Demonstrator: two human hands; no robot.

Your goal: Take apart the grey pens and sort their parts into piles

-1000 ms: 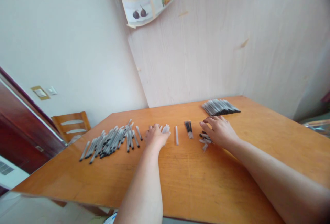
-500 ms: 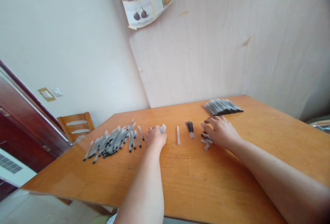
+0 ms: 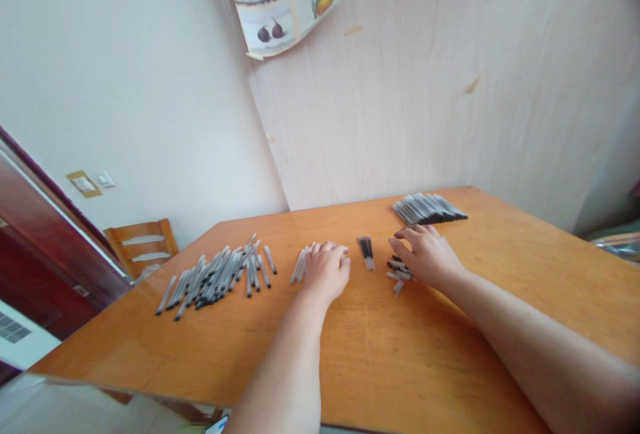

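Note:
My left hand (image 3: 327,269) is over the middle of the table, palm down, its fingers bent and apart. Just left of it lie several whitish pen barrels (image 3: 299,266), partly covered by the hand. The single white barrel that lay right of them is hidden, apparently beneath this hand. My right hand (image 3: 427,252) rests with thumb and fingers apart at a small heap of short black and clear pen parts (image 3: 399,275), covering some of it. Between the hands, a few dark-ended thin pen parts (image 3: 367,252) lie side by side.
A large loose pile of grey pens with black ends (image 3: 220,277) spreads over the left of the wooden table (image 3: 370,361). A neat row of similar pens (image 3: 427,208) lies at the back right. Behind stand a wall and a wooden chair (image 3: 143,244).
My left hand has moved right, off the group of white barrels and over the single white one. My right hand has stayed at the small heap. The view has shifted slightly.

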